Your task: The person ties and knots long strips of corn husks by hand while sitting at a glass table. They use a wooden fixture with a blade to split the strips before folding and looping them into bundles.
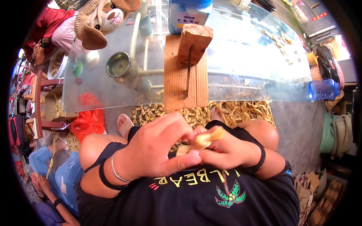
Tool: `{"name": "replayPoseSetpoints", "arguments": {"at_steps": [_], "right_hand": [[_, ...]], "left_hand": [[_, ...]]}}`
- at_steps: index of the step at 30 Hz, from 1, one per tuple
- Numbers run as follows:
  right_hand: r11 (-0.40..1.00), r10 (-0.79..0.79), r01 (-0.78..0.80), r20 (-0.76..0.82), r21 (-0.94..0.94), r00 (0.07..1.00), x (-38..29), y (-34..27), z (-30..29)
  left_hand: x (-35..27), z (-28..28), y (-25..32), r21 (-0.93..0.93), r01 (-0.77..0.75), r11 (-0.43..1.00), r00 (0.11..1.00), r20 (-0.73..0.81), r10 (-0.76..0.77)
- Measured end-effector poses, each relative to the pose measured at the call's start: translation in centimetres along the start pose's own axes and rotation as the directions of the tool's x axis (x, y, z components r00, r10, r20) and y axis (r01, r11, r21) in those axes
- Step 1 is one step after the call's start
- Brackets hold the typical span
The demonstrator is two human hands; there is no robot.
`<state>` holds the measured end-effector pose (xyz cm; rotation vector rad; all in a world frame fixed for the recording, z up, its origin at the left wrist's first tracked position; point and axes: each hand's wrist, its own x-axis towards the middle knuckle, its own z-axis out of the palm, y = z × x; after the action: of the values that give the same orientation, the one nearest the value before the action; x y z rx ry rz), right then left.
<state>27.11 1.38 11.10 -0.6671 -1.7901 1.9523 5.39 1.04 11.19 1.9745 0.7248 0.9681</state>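
Observation:
Just above my lap, my left hand (158, 147) and my right hand (226, 151) meet around a folded, yellowish dried strip (205, 139). The strip's bunched part rises between the fingers of my right hand, and its flatter end lies by my left thumb. My fingers hide part of it, so I cannot tell whether it is knotted. Below my hands, on the floor between my feet, lie many short knotted pieces (152, 113). Longer loose strips (246, 111) of the same yellowish material are heaped to their right.
Ahead stands a glass-topped table (113, 96). A wooden board (174, 84) with a block (195, 39) and a thin metal rod lies at its near edge, beside a blue-lidded tub (189, 14) and a glass jar (121, 67). Co-workers sit at left, near a red plastic bag (89, 121).

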Motion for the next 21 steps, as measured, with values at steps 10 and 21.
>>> {"name": "replayPoseSetpoints", "arguments": {"at_steps": [10,21], "right_hand": [[0.969,-0.106,0.042,-0.258,-0.243,0.960,0.7,-0.4,-0.8],[0.978,0.133,-0.090,-0.226,0.189,0.965,-0.5,-1.7,-1.1]], "left_hand": [[-0.2,0.6,0.8,-0.016,0.123,0.992,0.987,-0.103,-0.124],[-1.0,0.9,-1.4,0.189,-0.204,0.961,0.961,-0.149,0.233]]}}
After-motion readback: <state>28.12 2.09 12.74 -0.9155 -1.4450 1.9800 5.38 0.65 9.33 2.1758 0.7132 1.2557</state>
